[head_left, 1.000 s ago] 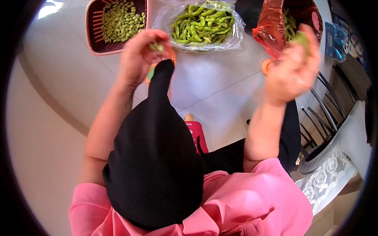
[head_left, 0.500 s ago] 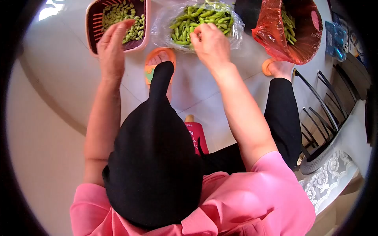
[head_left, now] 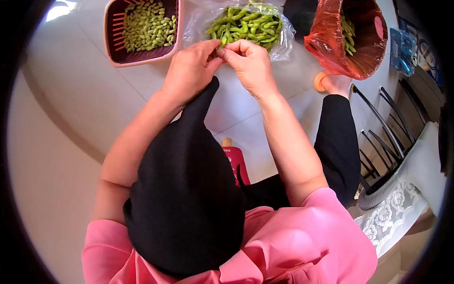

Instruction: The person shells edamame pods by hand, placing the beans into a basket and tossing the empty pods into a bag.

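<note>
Basket (head_left: pixel 111 33) of shelled beans (head_left: pixel 149 26) at far left, bag of pods (head_left: pixel 246 23) in the middle, bin with a bag liner (head_left: pixel 331 42) at right — pods inside, both hands (head_left: pixel 191 71) (head_left: pixel 250 64) touching, just before the middle bag — chair (head_left: pixel 388 137) further right

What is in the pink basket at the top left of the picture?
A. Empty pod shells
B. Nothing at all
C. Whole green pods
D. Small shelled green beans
D: the pink basket holds small loose shelled beans, while the whole pods lie on the clear plastic bag next to it and more pods sit in the red-lined bin.
</note>
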A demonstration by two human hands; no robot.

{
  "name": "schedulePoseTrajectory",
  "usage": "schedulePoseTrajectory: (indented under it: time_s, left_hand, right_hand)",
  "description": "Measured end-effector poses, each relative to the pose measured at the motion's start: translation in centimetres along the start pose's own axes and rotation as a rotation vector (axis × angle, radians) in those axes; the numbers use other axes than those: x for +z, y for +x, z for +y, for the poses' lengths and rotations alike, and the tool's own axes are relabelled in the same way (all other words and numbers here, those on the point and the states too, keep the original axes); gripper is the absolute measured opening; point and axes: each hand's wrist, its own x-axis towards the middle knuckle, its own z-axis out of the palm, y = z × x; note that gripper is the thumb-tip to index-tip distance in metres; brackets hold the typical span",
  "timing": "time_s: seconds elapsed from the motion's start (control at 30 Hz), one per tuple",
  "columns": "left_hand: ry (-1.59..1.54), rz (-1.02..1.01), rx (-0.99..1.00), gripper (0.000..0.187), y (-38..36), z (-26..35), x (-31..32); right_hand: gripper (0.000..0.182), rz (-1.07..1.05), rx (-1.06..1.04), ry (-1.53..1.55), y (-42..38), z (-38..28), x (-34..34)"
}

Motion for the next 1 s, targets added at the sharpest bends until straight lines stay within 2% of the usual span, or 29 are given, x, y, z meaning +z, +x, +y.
schedulePoseTrajectory:
  time_s: [0.1, 0.2, 0.3, 0.37, 0.5, 0.7, 0.77, 0.8, 0.87, 0.9, 0.97, 1.0]
  left_hand:
    - [0.002, -0.005, -0.044, 0.032, -0.3, 0.2, -0.1]
    - [-0.062, -0.022, -0.145, 0.029, -0.4, 0.6, 0.0]
    - [-0.161, -0.015, -0.231, 0.027, -0.3, 0.7, 0.1]
    - [-0.349, -0.055, -0.323, 0.024, -0.3, 0.4, 0.2]
    - [-0.309, -0.092, -0.329, 0.024, -0.4, 0.5, 0.1]
    - [-0.460, -0.093, -0.323, 0.019, -0.5, 0.6, 0.5]
    - [-0.590, -0.148, -0.323, 0.016, -0.2, 0.1, 0.4]
    - [-0.590, -0.148, -0.324, 0.016, -0.2, -0.1, 0.2]
    - [-0.949, -0.302, -0.476, 0.015, -0.1, -0.6, -0.3]
    - [-1.048, -0.304, -0.557, 0.016, -0.3, -0.5, -0.2]
    - [-1.124, -0.321, -0.602, 0.016, -0.6, -0.5, -0.1]
    - [-1.196, -0.339, -0.642, 0.016, -0.7, -0.5, -0.1]
  right_hand:
    - [0.014, -0.031, 0.005, 0.042, -0.6, -0.2, -0.4]
    - [0.014, -0.044, 0.106, 0.027, -1.3, -1.0, -0.7]
    - [0.013, -0.004, 0.140, 0.085, -1.5, -1.2, -0.6]
    - [0.011, -0.031, 0.121, 0.147, -1.5, -1.1, -0.7]
    - [0.008, -0.052, 0.107, 0.128, -1.7, -1.4, -0.6]
    - [0.006, 0.075, -0.032, -0.058, -1.8, -1.0, 0.1]
    - [0.006, 0.062, 0.046, 0.136, -1.8, -0.9, -0.1]
    - [0.006, 0.062, 0.046, 0.136, -1.8, -1.0, -0.3]
    - [0.006, -0.013, 0.205, 0.396, -1.8, -1.1, -0.8]
    - [0.006, -0.013, 0.205, 0.394, -1.7, -1.0, -1.2]
    - [0.009, -0.188, 0.346, 0.533, -1.3, -0.8, -2.1]
    - [0.009, -0.188, 0.346, 0.533, -1.2, -0.9, -2.4]
